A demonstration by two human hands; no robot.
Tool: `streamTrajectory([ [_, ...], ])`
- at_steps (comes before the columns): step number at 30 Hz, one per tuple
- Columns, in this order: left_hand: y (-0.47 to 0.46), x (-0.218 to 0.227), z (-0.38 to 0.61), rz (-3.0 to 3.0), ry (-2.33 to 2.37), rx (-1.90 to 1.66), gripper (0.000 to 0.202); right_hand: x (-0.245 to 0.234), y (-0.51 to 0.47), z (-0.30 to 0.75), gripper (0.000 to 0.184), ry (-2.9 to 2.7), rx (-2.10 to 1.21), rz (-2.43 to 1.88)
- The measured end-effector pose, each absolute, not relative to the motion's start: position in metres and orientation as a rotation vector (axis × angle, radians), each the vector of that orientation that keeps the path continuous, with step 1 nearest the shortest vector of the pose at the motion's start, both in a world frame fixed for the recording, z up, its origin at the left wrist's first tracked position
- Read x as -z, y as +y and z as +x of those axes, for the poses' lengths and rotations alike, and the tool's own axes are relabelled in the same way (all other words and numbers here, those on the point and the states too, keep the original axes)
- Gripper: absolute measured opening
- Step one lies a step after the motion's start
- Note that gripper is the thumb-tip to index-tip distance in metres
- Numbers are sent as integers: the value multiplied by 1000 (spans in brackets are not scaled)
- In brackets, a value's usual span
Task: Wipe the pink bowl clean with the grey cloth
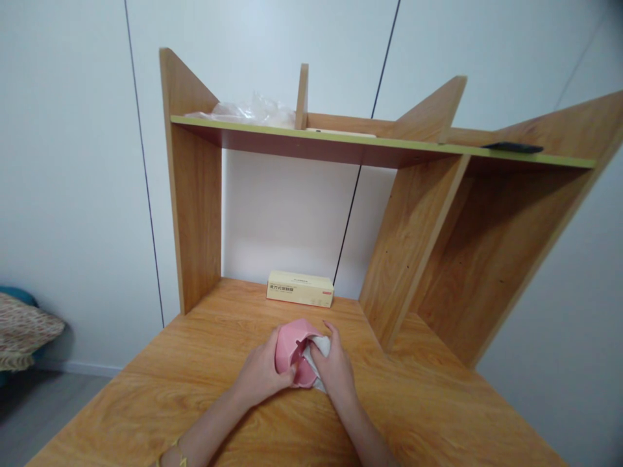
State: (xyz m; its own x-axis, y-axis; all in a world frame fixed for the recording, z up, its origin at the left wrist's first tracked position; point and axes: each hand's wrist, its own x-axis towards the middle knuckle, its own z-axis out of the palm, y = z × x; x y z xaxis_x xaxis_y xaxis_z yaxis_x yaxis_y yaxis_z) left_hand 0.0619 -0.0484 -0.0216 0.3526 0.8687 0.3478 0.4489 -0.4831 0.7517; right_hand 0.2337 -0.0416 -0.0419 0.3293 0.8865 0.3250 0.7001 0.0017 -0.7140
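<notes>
A pink faceted cup-like container (293,338) is tilted on its side above the wooden desk, its opening turned toward the right and toward me. My left hand (263,370) is wrapped round its left side, the thumb at the lower rim. At the opening, my right hand (335,366) pinches a white cloth or tissue (321,345), which is pressed against the rim and partly inside. A loose end of it hangs below the right fingers. The far side of the container and some fingertips are hidden.
Behind the hands, a cream-coloured box (300,290) with printed lettering stands at the back of the desk (195,389). A wooden shelf unit (199,214) rises around it. Clear plastic (257,111) and a dark flat object (513,147) lie on the upper shelf.
</notes>
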Motion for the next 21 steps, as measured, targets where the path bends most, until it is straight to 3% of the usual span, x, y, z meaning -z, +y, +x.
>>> streamTrajectory([
  [21, -51, 19, 64, 2084, 1138, -1070, 55, 41, -43, 232, 50, -1407, -302, -1662],
])
